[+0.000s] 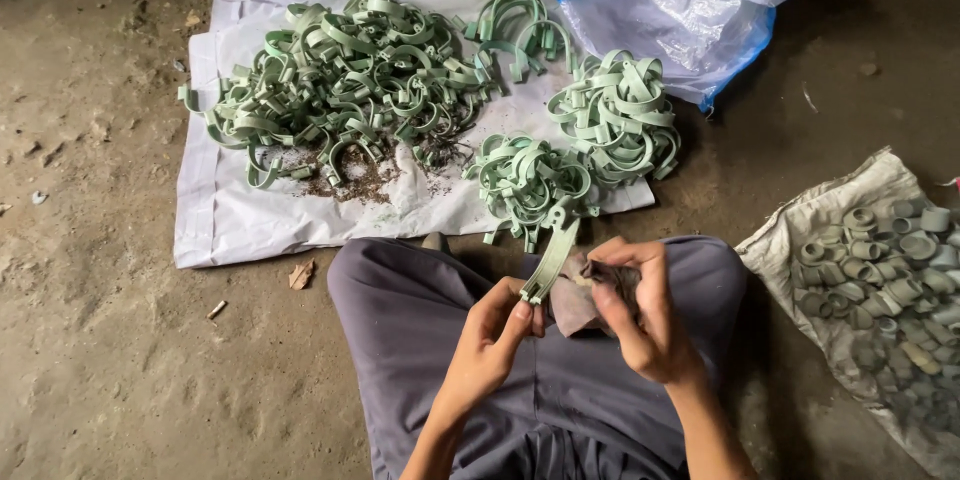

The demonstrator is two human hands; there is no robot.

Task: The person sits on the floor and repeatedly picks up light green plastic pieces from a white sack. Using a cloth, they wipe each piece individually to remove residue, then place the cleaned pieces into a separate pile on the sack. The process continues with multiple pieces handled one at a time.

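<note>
My left hand [497, 332] pinches the lower end of a pale green plastic clamp strip [553, 256], which stands up over my lap. My right hand [640, 305] grips a brownish rag [577, 302] right beside the strip. Both hands are above my grey trousers [420, 325]. Just beyond them a small heap of green clamps [524, 180] lies on the near edge of a white sheet [250, 220].
A big tangled pile of green clamps [340, 75] and a neater stack [618, 115] rest on the sheet, with dirt crumbs [360, 180]. A clear blue-edged plastic bag [690, 0] is at the back right. A sack with greyish rings [890, 280] lies at right.
</note>
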